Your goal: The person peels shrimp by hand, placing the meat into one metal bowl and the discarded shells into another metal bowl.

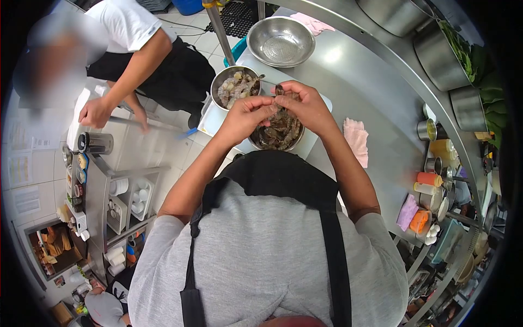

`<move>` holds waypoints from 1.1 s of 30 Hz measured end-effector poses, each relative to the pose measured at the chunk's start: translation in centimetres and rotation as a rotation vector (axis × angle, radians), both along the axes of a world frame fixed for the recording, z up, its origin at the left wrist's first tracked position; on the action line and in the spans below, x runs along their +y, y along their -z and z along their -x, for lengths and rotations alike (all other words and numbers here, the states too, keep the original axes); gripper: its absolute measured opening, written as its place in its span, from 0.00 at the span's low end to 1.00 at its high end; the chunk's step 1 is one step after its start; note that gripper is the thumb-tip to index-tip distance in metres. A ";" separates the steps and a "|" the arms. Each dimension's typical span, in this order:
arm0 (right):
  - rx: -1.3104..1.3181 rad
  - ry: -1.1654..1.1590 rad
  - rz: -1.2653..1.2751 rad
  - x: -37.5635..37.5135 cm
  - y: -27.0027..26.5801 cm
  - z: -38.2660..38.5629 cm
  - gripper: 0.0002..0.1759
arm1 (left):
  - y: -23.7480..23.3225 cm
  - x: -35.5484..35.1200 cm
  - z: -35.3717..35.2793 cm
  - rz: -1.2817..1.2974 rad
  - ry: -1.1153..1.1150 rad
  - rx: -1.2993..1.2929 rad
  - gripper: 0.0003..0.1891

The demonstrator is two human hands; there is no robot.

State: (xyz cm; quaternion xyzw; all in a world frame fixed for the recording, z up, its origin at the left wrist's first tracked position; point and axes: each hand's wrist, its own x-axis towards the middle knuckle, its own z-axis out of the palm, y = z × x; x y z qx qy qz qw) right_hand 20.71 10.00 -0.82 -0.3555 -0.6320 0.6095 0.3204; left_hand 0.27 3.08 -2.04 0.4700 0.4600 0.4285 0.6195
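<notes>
My left hand (246, 117) and my right hand (305, 107) meet over a metal bowl of dark, unpeeled shrimp (283, 132). Pinched between their fingertips is a single shrimp (279, 90), its dark end sticking up; the fingers cover most of it. Just left of my hands stands a second metal bowl (213, 87) filled with pale, peeled-looking shrimp (235, 87). Both bowls rest on a white cutting board (317, 132).
A perforated metal colander (280, 41) sits at the counter's far end. One pink cloth (356, 143) lies on the steel counter (376, 180) to the right. Containers and bottles (429, 179) line the right edge. A co-worker (131, 32) leans over a surface at left.
</notes>
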 end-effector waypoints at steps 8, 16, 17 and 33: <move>-0.098 0.422 -0.471 -1.5 0.0 2.5 0.12 | 0.3 0.0 -2.3 0.166 -0.141 -0.389 0.10; 0.413 0.496 0.280 1.4 4.1 1.5 0.09 | 0.4 2.4 1.8 -0.064 -0.236 0.127 0.14; 0.360 0.436 0.261 1.4 4.8 1.1 0.07 | 2.0 3.5 3.3 -0.089 -0.284 0.281 0.17; -0.074 0.035 -0.224 -0.6 0.5 4.4 0.07 | 3.0 3.5 1.2 0.441 -0.222 -0.617 0.23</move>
